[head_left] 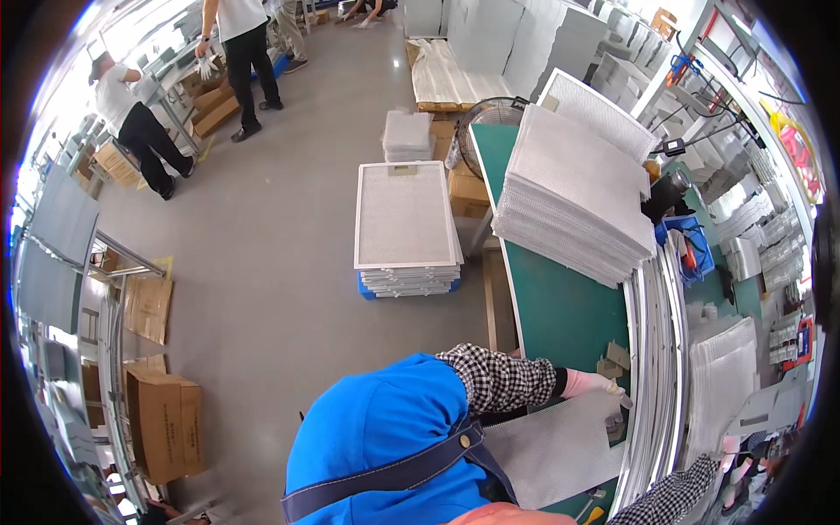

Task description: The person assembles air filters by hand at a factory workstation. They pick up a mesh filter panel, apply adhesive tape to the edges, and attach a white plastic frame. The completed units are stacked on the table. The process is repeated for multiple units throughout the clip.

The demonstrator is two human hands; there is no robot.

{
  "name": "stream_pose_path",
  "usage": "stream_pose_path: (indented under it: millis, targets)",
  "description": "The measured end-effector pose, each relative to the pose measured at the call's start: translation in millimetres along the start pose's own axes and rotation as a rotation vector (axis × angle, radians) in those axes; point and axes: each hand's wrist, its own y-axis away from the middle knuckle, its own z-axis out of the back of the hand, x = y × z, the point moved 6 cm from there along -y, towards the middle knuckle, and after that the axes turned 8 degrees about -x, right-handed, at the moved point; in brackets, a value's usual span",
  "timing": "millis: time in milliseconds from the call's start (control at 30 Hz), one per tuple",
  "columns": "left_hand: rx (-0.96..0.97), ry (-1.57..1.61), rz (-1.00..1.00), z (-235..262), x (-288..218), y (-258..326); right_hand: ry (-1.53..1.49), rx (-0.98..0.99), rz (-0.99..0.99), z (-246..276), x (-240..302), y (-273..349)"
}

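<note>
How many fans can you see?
1: the fan at the far end of the green table, partly hidden by it. Others could be hidden.

The shirt (376, 398) in front of me is bright blue under a navy strap (385, 475) with pale stitching, the sleeve (499, 378) black-and-white checked, the mesh sheet (551, 451) silvery grey, the table (560, 302) green, the floor (289, 219) grey, the tall carton (157, 424) brown.
</note>
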Motion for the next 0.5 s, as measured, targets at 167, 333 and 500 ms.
stream_pose_path:
  millis: [167, 333, 500]
  targets:
    - [0.059, 0.152, -0.033, 8.7, 12.3, -14.2, -0.037, -0.002, 0.035, -7.1, 17.5, -11.5]
    - [0.120, 0.222, 0.002, -0.9, 21.7, -27.5, -0.049, 0.004, 0.046, -9.9, 19.3, -15.4]
    - [0.007, 0.281, 0.177, -14.6, 9.5, -4.6, -0.059, 0.018, 0.040, -20.6, 16.2, -17.9]
